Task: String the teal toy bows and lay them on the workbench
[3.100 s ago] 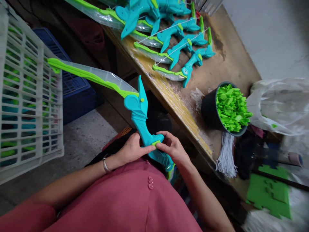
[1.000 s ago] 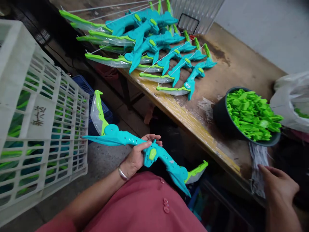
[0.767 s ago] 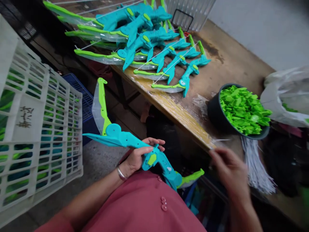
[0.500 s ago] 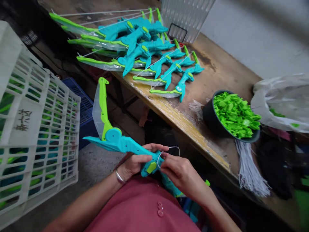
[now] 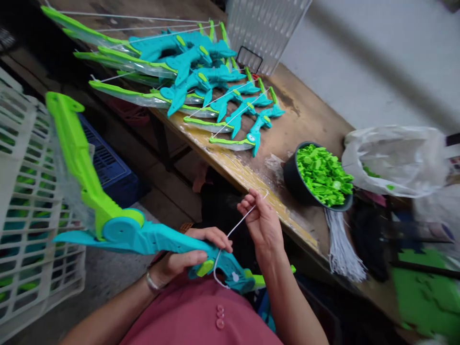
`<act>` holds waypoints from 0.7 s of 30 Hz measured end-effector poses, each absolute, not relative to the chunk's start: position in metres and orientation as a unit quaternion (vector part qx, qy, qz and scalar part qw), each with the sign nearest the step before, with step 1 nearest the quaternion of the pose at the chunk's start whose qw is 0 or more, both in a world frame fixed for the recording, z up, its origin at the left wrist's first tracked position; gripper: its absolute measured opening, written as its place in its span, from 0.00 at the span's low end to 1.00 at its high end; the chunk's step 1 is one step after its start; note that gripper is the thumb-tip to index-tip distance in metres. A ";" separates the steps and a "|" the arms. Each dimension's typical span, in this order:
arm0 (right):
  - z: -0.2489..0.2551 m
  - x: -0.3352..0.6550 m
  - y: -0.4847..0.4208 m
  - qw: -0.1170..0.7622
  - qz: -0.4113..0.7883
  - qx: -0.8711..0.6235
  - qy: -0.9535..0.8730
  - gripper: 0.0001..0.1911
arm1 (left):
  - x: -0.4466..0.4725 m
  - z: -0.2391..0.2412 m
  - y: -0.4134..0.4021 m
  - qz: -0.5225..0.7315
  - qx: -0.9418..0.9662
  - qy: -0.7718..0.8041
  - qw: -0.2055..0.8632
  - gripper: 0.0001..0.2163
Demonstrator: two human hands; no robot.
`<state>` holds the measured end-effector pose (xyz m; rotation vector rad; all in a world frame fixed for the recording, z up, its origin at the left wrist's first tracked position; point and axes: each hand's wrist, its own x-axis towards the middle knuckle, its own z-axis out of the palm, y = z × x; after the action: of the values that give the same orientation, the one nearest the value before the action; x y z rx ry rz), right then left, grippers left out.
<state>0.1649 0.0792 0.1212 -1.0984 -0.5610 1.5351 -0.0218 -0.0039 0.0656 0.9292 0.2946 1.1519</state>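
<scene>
A blue and green toy bow [image 5: 158,237] lies across my lap, its long green limb [image 5: 74,148] rising at the left. My left hand [image 5: 196,249] is wrapped round the bow's blue middle, thumb on top and fingers behind. A white string [image 5: 240,221] runs from the bow's grip up to my right hand [image 5: 260,218], which pinches it near its end. The string's lower part curves loosely round the blue grip. The bow's other green limb, at the right, is partly hidden behind my right forearm.
Several finished-looking toy bows [image 5: 201,72] lie piled on the wooden table [image 5: 305,110]. A dark bucket [image 5: 293,177] of green parts, a white plastic bag [image 5: 391,163] and a bundle of white strings [image 5: 343,249] are at the right. A white crate [image 5: 21,201] and a blue crate [image 5: 108,158] stand left.
My right hand has moved up and away from the bow, drawing the string out into a longer line. The bow has turned and come nearer, its left limb larger in view.
</scene>
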 end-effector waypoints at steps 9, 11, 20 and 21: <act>0.131 0.214 0.126 0.635 0.530 -0.520 -0.214 0.15 | -0.036 0.063 -0.024 0.525 0.364 0.234 0.733 0.14; 0.125 0.219 0.128 0.653 0.499 -0.525 -0.221 0.17 | -0.038 0.061 -0.027 0.517 0.336 0.267 0.740 0.13; 0.127 0.241 0.139 0.703 0.409 -0.518 -0.266 0.19 | -0.041 0.056 -0.028 0.503 0.288 0.335 0.743 0.13; 0.130 0.245 0.139 0.706 0.403 -0.516 -0.270 0.18 | -0.040 0.054 -0.027 0.505 0.291 0.329 0.743 0.12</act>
<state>0.2451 0.1394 0.1295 -1.1466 -0.5993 0.8963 -0.0400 -0.0270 0.0544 0.6369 0.7204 1.1062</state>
